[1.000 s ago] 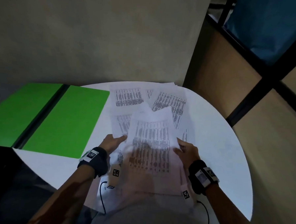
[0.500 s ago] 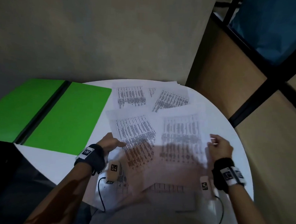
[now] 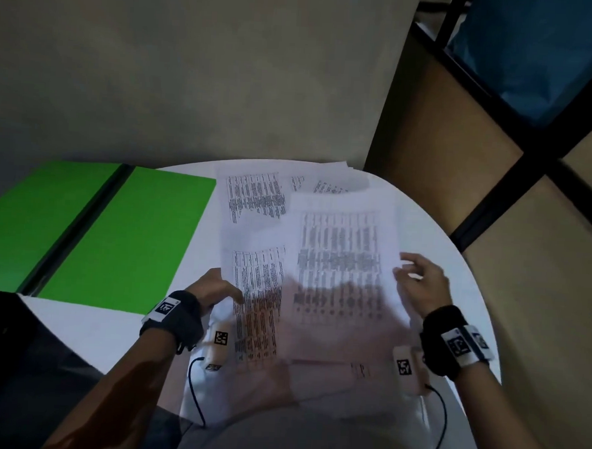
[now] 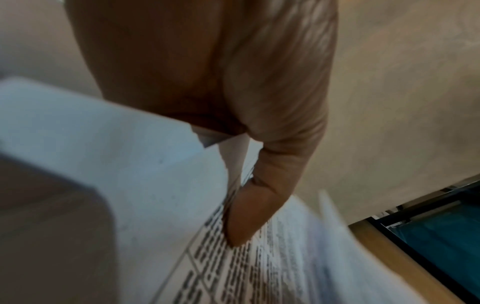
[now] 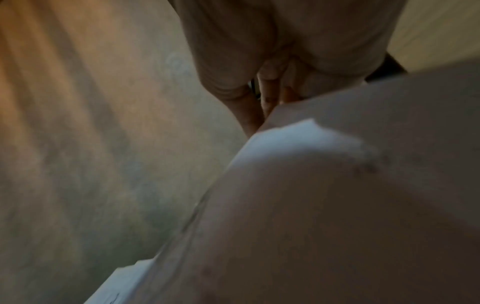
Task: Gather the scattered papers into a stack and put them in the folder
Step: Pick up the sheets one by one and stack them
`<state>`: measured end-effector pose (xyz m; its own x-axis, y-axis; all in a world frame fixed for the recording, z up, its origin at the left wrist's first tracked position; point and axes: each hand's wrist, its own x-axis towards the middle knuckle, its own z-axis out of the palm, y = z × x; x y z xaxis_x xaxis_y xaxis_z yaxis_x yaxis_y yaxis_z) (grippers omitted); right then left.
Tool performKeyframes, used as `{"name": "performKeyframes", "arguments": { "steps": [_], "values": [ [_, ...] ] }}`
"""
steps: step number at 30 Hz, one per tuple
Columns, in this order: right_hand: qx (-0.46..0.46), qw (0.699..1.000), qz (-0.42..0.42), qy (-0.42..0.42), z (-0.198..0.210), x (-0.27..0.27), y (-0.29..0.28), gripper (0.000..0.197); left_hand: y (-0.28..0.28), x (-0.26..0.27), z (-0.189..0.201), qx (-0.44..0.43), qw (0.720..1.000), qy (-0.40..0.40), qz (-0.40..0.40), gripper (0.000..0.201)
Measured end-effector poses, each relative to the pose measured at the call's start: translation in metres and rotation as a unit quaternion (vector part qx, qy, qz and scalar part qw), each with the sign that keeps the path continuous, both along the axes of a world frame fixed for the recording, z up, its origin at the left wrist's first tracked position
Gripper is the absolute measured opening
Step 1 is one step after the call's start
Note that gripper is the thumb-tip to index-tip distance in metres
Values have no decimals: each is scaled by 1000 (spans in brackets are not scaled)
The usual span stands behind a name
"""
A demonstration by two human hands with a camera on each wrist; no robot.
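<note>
Several printed papers lie overlapping on a round white table [image 3: 462,301]. An open green folder [image 3: 126,236] lies flat at the table's left, partly over the edge. My left hand [image 3: 226,289] pinches the left edge of a printed sheet [image 3: 257,291]; in the left wrist view the thumb [image 4: 241,222] presses on its print. My right hand [image 3: 408,271] holds the right edge of another printed sheet [image 3: 340,261], raised and blurred above the pile. In the right wrist view its fingers [image 5: 259,107] lie behind that paper's edge [image 5: 298,133]. More sheets [image 3: 255,198] lie at the back.
A grey wall [image 3: 192,81] stands right behind the table. To the right rises a wooden partition with black frame bars [image 3: 496,166]. A dark surface [image 3: 7,346] lies at the lower left. Black cables [image 3: 196,390] hang from the wrist cameras near the table's front edge.
My right hand has carried its sheet to the right and a little farther back, off the pile it covered. The left hand has stayed on the left sheet.
</note>
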<state>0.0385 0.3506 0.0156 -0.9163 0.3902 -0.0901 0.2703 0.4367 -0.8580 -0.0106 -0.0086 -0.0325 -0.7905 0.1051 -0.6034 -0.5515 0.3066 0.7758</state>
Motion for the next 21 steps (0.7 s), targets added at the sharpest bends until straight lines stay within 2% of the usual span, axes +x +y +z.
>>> {"name": "performKeyframes", "arguments": {
  "steps": [5,8,11,13,14,15,17,20,21],
  "values": [
    [-36,991,79,-105,-46,1,-12,26,-4,-3,-9,0,1000,17,-13,57],
    [6,976,163,-148,-62,3,-22,31,-5,-4,-12,-16,1000,8,-26,63],
    [4,964,196,-180,-68,8,-37,69,-2,-3,-7,-12,1000,2,-16,65],
    [7,969,175,-176,-73,9,-49,98,-5,-6,-16,-6,1000,-1,16,83],
    [15,973,157,-169,-71,10,-58,102,-3,-4,-13,2,1000,-7,27,97],
    [9,977,136,-164,-70,10,-68,96,-5,-7,-22,15,999,-2,38,106],
    [-31,980,121,-157,-69,10,-89,77,4,0,-5,13,999,-7,50,104],
    [-63,966,184,-169,-71,11,-115,68,4,1,-6,3,999,2,36,102],
    [-61,959,208,-183,-70,12,-120,68,-3,-5,-22,-16,999,6,31,112]
  ]
}}
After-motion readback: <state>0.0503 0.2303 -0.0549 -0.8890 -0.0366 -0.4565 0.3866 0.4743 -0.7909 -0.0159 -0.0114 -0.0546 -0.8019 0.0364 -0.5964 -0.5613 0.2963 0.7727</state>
